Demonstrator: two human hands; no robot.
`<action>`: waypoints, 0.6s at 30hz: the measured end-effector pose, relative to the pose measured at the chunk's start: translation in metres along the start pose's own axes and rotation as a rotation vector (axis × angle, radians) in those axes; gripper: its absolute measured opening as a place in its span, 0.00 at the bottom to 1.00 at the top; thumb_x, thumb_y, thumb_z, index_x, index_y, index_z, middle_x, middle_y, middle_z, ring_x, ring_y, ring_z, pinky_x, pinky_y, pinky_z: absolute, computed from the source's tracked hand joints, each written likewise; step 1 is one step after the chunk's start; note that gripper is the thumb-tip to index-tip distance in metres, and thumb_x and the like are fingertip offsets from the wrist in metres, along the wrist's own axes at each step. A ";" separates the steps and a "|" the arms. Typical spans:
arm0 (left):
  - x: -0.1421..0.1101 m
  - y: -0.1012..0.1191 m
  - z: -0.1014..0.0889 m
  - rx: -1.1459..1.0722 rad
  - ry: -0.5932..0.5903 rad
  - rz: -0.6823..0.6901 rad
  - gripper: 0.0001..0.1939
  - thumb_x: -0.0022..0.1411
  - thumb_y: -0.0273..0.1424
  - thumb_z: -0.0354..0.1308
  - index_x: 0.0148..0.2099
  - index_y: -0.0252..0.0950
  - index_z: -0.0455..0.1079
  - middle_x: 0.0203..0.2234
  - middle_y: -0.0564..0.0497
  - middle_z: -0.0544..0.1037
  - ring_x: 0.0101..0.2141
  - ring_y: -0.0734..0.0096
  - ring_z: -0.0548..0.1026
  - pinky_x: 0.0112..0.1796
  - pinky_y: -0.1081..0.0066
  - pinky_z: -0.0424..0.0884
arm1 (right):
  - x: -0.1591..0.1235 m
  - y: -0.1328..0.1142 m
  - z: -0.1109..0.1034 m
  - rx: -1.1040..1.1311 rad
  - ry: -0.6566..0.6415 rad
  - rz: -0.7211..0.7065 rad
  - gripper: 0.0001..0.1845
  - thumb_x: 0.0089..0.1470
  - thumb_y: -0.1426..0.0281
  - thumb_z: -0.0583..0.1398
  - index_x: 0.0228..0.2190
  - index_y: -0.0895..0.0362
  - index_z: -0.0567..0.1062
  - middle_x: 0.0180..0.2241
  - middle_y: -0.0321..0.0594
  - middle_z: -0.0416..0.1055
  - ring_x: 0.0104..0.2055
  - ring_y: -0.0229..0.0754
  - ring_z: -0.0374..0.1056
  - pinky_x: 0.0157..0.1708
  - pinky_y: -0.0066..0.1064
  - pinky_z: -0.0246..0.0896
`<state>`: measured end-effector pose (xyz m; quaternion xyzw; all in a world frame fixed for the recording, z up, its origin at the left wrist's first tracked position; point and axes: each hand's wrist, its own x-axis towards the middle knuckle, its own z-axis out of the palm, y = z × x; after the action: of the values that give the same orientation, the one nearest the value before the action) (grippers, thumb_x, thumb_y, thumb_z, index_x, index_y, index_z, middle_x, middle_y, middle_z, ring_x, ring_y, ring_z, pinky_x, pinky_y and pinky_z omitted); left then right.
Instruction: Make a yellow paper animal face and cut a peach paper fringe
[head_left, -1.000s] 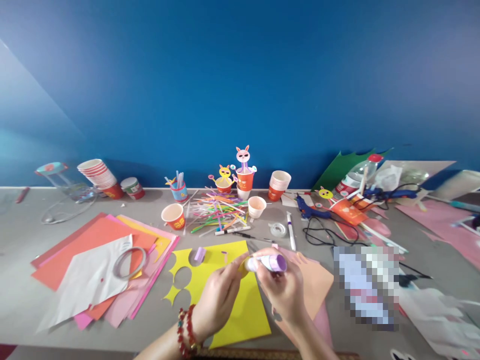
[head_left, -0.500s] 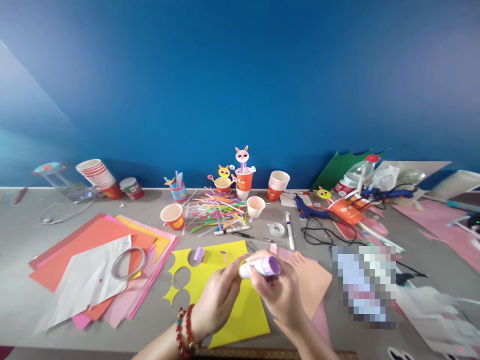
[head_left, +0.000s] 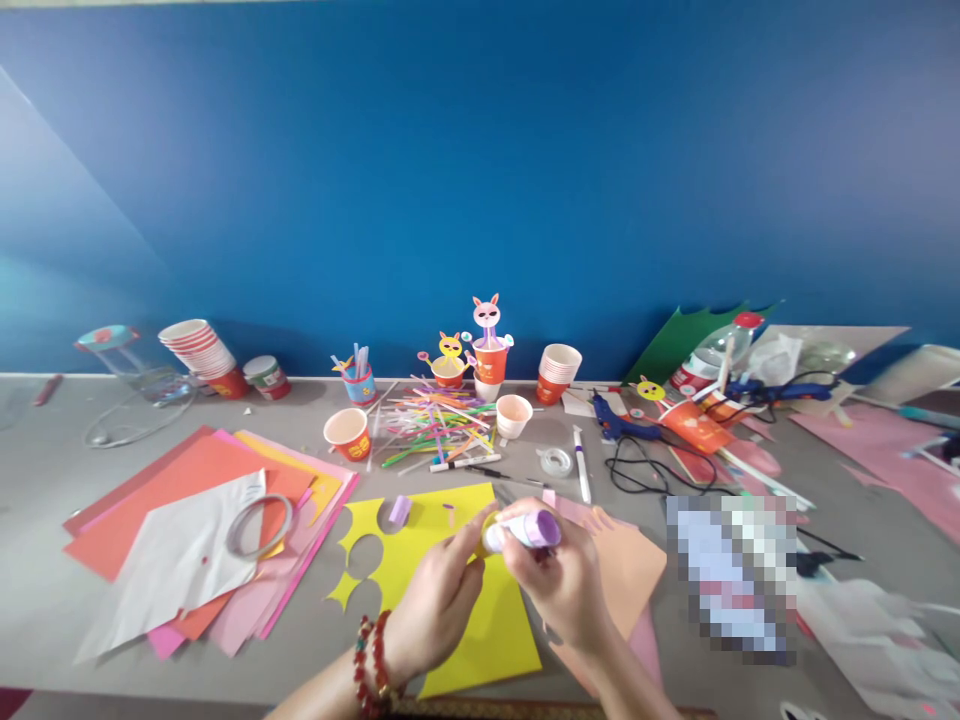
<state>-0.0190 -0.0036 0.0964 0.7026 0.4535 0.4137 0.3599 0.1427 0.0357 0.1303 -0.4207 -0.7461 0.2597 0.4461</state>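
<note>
My right hand (head_left: 566, 575) is wrapped round a white and purple glue stick (head_left: 538, 529), its purple base turned up to the right. The other end of the stick meets a small yellow paper piece (head_left: 484, 540), mostly hidden behind fingers. That piece is pinched by my left hand (head_left: 442, 595), which wears red bead bracelets on the wrist. Under both hands lies a yellow sheet (head_left: 491, 635) with round cut-outs along its left side. A purple cap (head_left: 400, 510) rests near one cut-out. Peach paper (head_left: 626, 570) lies right of my right hand.
Coloured sheets with a tape roll (head_left: 259, 527) lie at left. Behind the hands are a heap of pipe cleaners (head_left: 431, 425), paper cups (head_left: 347, 432) and a decorated bunny cup (head_left: 490, 362). Glue guns (head_left: 622, 418) with black cables and a bottle (head_left: 712, 355) stand at right.
The view has shifted slightly. The glue stick has tilted a little against the yellow piece, and more of that piece's yellow edge shows beside my left fingers.
</note>
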 end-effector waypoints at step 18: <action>0.003 0.000 0.003 -0.003 0.016 0.018 0.23 0.71 0.27 0.43 0.66 0.37 0.56 0.46 0.42 0.77 0.40 0.65 0.77 0.49 0.67 0.70 | 0.004 -0.001 -0.003 -0.019 0.070 -0.042 0.04 0.54 0.70 0.58 0.29 0.55 0.73 0.20 0.36 0.72 0.25 0.43 0.72 0.25 0.28 0.66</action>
<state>-0.0155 -0.0009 0.0960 0.7027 0.4494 0.4232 0.3537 0.1440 0.0381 0.1345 -0.4178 -0.7412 0.2281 0.4733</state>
